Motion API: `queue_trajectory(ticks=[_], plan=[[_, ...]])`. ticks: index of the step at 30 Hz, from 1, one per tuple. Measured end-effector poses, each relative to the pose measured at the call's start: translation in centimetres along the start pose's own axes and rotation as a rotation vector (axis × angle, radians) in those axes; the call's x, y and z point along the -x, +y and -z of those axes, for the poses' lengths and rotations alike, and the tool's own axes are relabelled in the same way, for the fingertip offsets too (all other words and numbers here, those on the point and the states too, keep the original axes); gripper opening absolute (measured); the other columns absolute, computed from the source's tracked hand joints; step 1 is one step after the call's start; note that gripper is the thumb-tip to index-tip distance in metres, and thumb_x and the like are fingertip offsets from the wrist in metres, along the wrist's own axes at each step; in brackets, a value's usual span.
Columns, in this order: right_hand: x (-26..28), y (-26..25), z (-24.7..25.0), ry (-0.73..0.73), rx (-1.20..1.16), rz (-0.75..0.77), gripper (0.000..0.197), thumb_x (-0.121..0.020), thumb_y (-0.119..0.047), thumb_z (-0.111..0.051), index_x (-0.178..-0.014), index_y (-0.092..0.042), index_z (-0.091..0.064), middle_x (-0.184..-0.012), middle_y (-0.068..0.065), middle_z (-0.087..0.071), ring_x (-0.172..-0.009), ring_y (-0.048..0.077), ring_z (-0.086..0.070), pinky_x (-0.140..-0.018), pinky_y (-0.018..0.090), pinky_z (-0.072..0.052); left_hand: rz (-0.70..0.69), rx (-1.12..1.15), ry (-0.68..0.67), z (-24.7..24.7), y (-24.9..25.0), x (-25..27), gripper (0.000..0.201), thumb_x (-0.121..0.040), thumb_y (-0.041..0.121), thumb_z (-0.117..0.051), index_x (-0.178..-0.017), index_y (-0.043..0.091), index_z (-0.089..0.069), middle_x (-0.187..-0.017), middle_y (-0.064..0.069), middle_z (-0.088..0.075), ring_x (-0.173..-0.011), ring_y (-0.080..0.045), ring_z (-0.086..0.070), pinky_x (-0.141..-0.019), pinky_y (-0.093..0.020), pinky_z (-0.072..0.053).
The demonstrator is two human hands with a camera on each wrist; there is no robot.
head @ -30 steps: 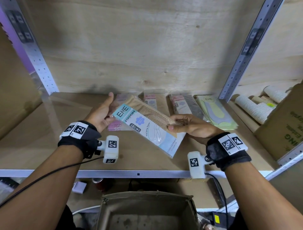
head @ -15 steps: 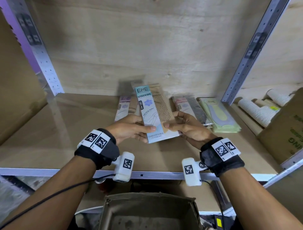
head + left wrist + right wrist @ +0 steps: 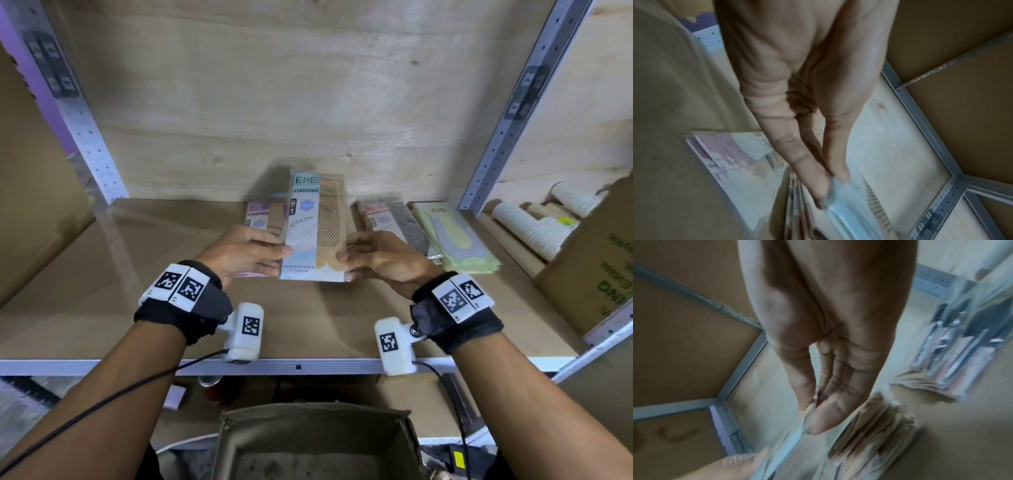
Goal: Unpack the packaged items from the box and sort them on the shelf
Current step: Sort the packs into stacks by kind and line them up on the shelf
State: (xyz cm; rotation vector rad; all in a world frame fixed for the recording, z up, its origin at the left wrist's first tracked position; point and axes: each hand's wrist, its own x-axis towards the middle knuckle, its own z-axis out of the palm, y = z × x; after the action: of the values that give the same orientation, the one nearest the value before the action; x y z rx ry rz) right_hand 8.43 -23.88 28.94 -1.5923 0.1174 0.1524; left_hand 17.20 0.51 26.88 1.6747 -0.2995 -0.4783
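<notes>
Stocking packet [image 3: 313, 228], blue-and-white with a beige mesh panel, is held by its near end between both hands above the shelf [image 3: 102, 308], in the gap between a pink-labelled pile and a dark-stocking pile. In the head view, the left hand [image 3: 245, 251] pinches the packet's left edge, thumb on top and fingers beneath; the right hand [image 3: 380, 260] pinches its right edge the same way. Three piles are visible on the shelf board: the pink pile [image 3: 260, 219] to the left, the dark pile [image 3: 394, 222] to the right, and a yellow-green pile [image 3: 455, 240] further right. I cannot tell from this view whether a fourth pile lies under the held packet. One cardboard box [image 3: 315, 442] stands open below the shelf edge. The step in hand looks like placing this packet; the next move calls for lowering it squarely, edges aligned.

The left wrist view, blurred, shows the left fingers [image 3: 807, 170] and thumb closed together on the packet's pale blue edge, with the pink pile beside them.

The right wrist view, also blurred, shows the right thumb and fingers [image 3: 826, 415] clamped on the packet's clear edge. A stack of beige packets [image 3: 875, 426] lies just below, likely the matching pile.
</notes>
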Motion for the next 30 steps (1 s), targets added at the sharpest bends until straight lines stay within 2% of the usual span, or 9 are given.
queue_trajectory(ticks=[3, 6, 11, 14, 16, 19, 23, 26, 30], plan=[[-1.8, -1.6, -1.6, 0.047, 0.142, 0.016, 0.017, -0.083, 0.009, -0.071, -0.097, -0.001, -0.067, -0.075, 0.009, -0.071, -0.054, 0.017, -0.065, -0.056, 0.025, -0.06, -0.034, 0.027, 0.116, 1.3, 0.2, -0.7, 0.025, -0.08, 0.013, -0.079, -0.103, 0.006, -0.072, -0.085, -0.006, -0.079, -0.07, -0.012, -0.075, -0.059, -0.017, -0.057], [-4.1, -2.9, -3.6, 0.124, 0.34, 0.038, 0.028, -0.081, 0.007, -0.073, -0.107, 0.001, -0.065, -0.08, 0.017, -0.07, -0.059, 0.02, -0.065, -0.057, 0.027, -0.057, -0.069, 0.034, 0.238, 2.6, 0.2, -1.6, 0.022, -0.084, 0.009, -0.076, -0.105, 0.008, -0.071, -0.087, -0.006, -0.077, -0.065, -0.007, -0.073, -0.057, -0.015, -0.055], [-7.9, -3.9, -6.4, 0.196, 0.454, 0.007, 0.036, -0.077, 0.007, -0.076, -0.109, 0.001, -0.06, -0.082, 0.017, -0.07, -0.058, 0.022, -0.066, -0.057, 0.03, -0.061, -0.025, -0.024, 0.383, 4.9, -0.8, -3.1, 0.018, -0.084, 0.011, -0.077, -0.101, 0.007, -0.073, -0.087, -0.005, -0.076, -0.064, -0.007, -0.074, -0.055, -0.014, -0.055], [-9.3, -3.8, -7.7, 0.192, 0.543, -0.035, 0.042, -0.074, 0.005, -0.08, -0.112, 0.001, -0.061, -0.099, 0.019, -0.071, -0.076, 0.029, -0.073, -0.073, 0.039, -0.063, 0.025, -0.08, 0.453, 5.7, -1.8, -3.8, 0.018, -0.083, 0.01, -0.079, -0.099, 0.003, -0.074, -0.088, -0.011, -0.076, -0.069, -0.014, -0.075, -0.056, -0.018, -0.057], [-10.1, -3.5, -8.4, 0.167, 0.656, -0.062, 0.047, -0.074, 0.001, -0.082, -0.117, 0.003, -0.062, -0.106, 0.017, -0.071, -0.088, 0.028, -0.073, -0.081, 0.04, -0.061, 0.074, -0.1, 0.473, 6.0, -2.4, -3.9, 0.016, -0.081, 0.008, -0.08, -0.094, 0.002, -0.075, -0.09, -0.016, -0.076, -0.074, -0.023, -0.075, -0.066, -0.027, -0.062], [-10.7, -2.9, -9.0, 0.157, 0.824, -0.092, 0.044, -0.076, -0.006, -0.081, -0.115, 0.002, -0.064, -0.107, 0.01, -0.072, -0.087, 0.02, -0.07, -0.076, 0.031, -0.061, 0.134, -0.139, 0.46, 5.9, -3.1, -3.8, 0.008, -0.079, 0.003, -0.08, -0.084, 0.0, -0.075, -0.092, -0.022, -0.075, -0.078, -0.032, -0.075, -0.077, -0.041, -0.063], [-10.8, -2.6, -10.1, 0.107, 0.842, -0.186, 0.038, -0.076, 0.002, -0.08, -0.103, 0.002, -0.053, -0.111, 0.021, -0.065, -0.094, 0.035, -0.072, -0.082, 0.047, -0.06, 0.183, -0.109, 0.447, 5.4, -3.3, -3.5, 0.01, -0.076, -0.002, -0.082, -0.079, -0.003, -0.073, -0.093, -0.023, -0.074, -0.075, -0.032, -0.074, -0.064, -0.039, -0.064], [-11.0, -3.1, -10.5, 0.085, 0.982, -0.188, 0.039, -0.074, -0.003, -0.082, -0.093, -0.002, -0.047, -0.114, 0.021, -0.065, -0.1, 0.034, -0.069, -0.087, 0.047, -0.059, 0.192, -0.144, 0.437, 5.5, -3.3, -3.5, 0.018, -0.076, 0.005, -0.084, -0.09, -0.004, -0.075, -0.094, -0.018, -0.076, -0.082, -0.029, -0.074, -0.079, -0.041, -0.062], [-11.9, -2.6, -11.0, 0.156, 1.11, -0.134, 0.047, -0.083, -0.006, -0.071, -0.124, -0.001, -0.048, -0.105, 0.014, -0.06, -0.092, 0.029, -0.068, -0.08, 0.033, -0.057, 0.194, -0.252, 0.455, 5.6, -3.3, -3.8, 0.022, -0.077, 0.022, -0.085, -0.085, 0.004, -0.076, -0.087, -0.011, -0.077, -0.076, -0.024, -0.073, -0.081, -0.037, -0.062]])
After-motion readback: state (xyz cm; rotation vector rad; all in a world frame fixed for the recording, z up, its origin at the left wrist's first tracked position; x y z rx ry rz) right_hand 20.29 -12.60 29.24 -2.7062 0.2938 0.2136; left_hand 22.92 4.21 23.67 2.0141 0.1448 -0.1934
